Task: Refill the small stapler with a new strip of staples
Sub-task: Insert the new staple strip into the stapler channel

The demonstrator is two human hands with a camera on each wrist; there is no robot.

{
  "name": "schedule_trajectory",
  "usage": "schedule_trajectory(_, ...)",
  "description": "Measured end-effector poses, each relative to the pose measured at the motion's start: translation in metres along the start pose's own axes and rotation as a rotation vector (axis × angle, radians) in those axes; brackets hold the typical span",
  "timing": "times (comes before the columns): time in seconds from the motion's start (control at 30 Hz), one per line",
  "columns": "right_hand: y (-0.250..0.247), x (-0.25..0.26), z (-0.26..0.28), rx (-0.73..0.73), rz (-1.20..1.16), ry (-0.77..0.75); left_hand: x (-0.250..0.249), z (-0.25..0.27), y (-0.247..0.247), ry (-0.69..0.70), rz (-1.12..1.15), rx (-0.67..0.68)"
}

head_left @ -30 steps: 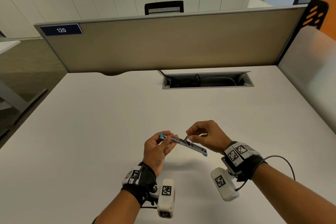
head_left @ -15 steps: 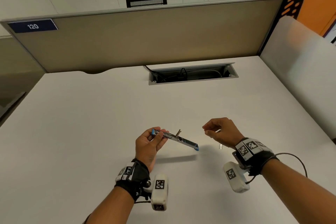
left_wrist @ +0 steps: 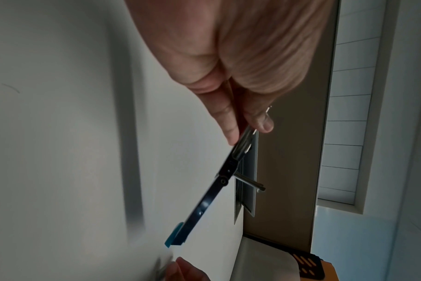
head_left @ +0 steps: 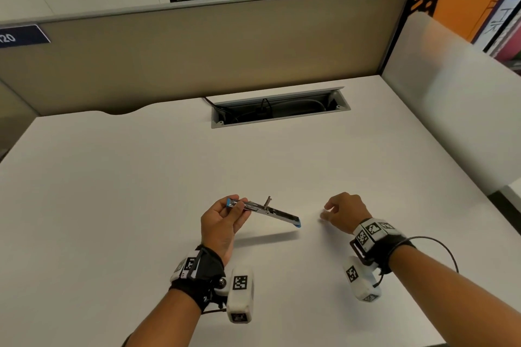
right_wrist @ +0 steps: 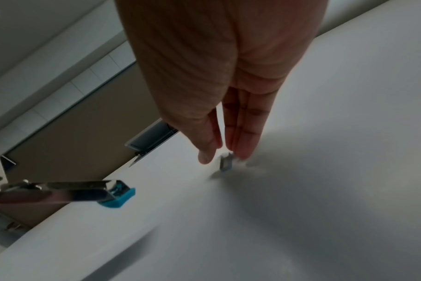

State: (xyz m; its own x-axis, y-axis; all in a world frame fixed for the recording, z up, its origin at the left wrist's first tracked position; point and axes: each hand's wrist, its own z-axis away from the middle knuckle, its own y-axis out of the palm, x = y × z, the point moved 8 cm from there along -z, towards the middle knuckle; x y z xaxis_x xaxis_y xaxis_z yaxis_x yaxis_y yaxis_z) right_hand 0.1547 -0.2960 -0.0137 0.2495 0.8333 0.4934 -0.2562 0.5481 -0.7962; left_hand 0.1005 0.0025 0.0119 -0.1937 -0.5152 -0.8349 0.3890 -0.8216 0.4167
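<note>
Head view, from left to right: the left hand (head_left: 222, 222) has its grip clamped on one end of the small chrome stapler with blue end caps (head_left: 263, 211), swung open flat above the white worktop (head_left: 141, 205), its long axis running toward 4 o'clock. The right hand (head_left: 342, 213) is nearer the short grey metal staple strip (right_wrist: 226, 162), which lies just beyond the stapler's free tip at 3 o'clock. Thumb and fingers are slightly apart around the strip; whether they pinch it I cannot tell.

Bare forearms, black wrist straps (head_left: 207, 267), white camera pods (head_left: 240, 294) with checkered tags, thin black cable (head_left: 439, 245)
</note>
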Motion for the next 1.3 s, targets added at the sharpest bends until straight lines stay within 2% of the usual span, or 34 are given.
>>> schedule_trajectory(0.17,0.008,0.012,-0.003,-0.007,0.076,-0.016,0.0,0.001,-0.003,-0.007,0.003,-0.017)
schedule_trajectory(0.3,0.006,0.012,-0.006,-0.006,0.028,0.003,-0.001,0.002,-0.005,-0.012,0.011,-0.02)
schedule_trajectory(0.4,-0.002,0.016,-0.008,-0.024,-0.175,-0.003,-0.001,0.002,-0.005,-0.017,0.032,-0.015)
schedule_trajectory(0.57,-0.025,0.041,-0.002,-0.047,-0.74,-0.05,-0.001,0.003,-0.005,-0.026,0.061,-0.002)
schedule_trajectory(0.73,-0.04,0.082,0.012,0.053,-0.995,-0.143,-0.002,0.006,-0.004,-0.032,0.08,0.015)
schedule_trajectory(0.93,-0.034,0.12,0.026,0.152,-0.901,-0.235,-0.005,0.009,-0.002,-0.028,0.105,0.028)
schedule_trajectory(1.1,-0.036,0.151,0.04,0.139,-0.828,-0.339,-0.007,0.012,-0.004,-0.034,0.126,0.027)
schedule_trajectory(1.3,-0.03,0.175,0.05,0.119,-0.562,-0.462,-0.008,0.016,-0.007,-0.045,0.141,0.023)
